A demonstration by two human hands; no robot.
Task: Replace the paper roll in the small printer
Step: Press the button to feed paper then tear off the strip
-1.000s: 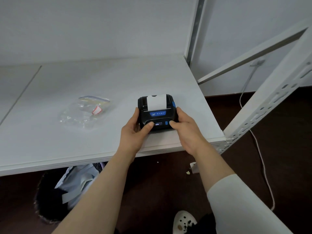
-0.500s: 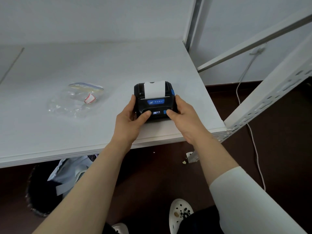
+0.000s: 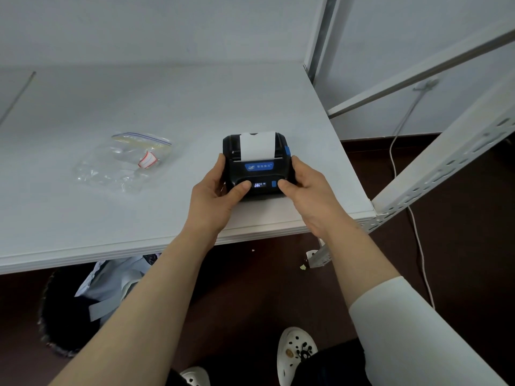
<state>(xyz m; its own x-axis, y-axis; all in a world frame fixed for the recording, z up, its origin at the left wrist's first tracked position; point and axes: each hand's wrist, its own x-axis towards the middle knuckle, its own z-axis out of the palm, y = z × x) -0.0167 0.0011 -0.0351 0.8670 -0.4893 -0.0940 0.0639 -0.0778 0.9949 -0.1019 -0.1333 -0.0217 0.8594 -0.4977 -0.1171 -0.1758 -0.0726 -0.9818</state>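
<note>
A small black printer [image 3: 257,167] with a blue label and a lit display sits near the front right of the white table [image 3: 83,213]. A strip of white paper [image 3: 257,146] sticks up out of its top slot. My left hand [image 3: 214,199] grips the printer's left side, thumb on its front face. On the other side my right hand [image 3: 309,190] holds it, thumb beside the blue button. The lid looks closed.
An empty clear zip bag [image 3: 122,162] with a red-edged label lies on the table to the left. A white metal rack frame [image 3: 440,162] and a white cable [image 3: 418,246] stand at right. Below the table sits a dark bin [image 3: 75,310] with paper.
Both hands keep their hold on the printer; my thumbs have shifted slightly on its front. The camera view has tilted, so the scene sits differently in the frame.
</note>
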